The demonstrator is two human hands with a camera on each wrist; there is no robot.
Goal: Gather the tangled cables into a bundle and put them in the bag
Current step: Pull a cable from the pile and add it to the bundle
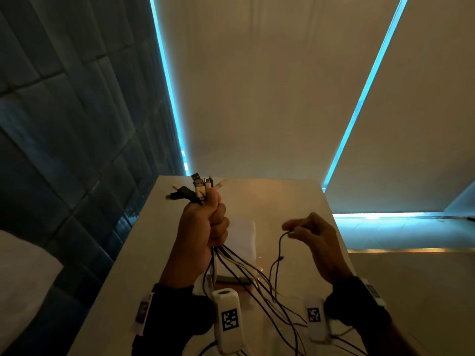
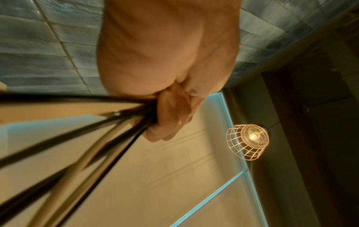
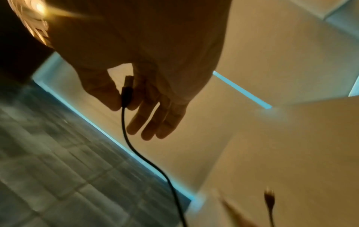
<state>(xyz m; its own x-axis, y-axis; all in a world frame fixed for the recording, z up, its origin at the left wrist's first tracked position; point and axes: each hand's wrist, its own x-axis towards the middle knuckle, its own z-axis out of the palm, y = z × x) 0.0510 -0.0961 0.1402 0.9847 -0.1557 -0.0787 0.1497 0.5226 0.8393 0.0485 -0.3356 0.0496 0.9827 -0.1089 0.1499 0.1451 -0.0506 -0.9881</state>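
Note:
My left hand [image 1: 205,222] is raised above the white table [image 1: 282,199] and grips a bundle of black and white cables [image 1: 239,268] in its fist. Their plugs [image 1: 198,187] stick up out of the fist, and the cords hang down toward me. In the left wrist view the curled fingers [image 2: 170,116] close round the blurred cords [image 2: 93,141]. My right hand [image 1: 303,228], to the right and at the same height, pinches the plug end of one black cable [image 1: 279,250] between thumb and forefinger. The right wrist view shows that plug [image 3: 127,92] in the pinch, the other fingers straight. A white cloth bag [image 1: 244,240] lies flat on the table behind the cables.
A dark tiled wall [image 1: 64,111] stands on the left, roller blinds [image 1: 257,86] with bright blue edges behind the table. A wire-cage lamp [image 2: 248,141] hangs overhead. A small greenish object [image 1: 234,280] lies on the table under the cords. A white pillow [image 1: 20,273] sits at lower left.

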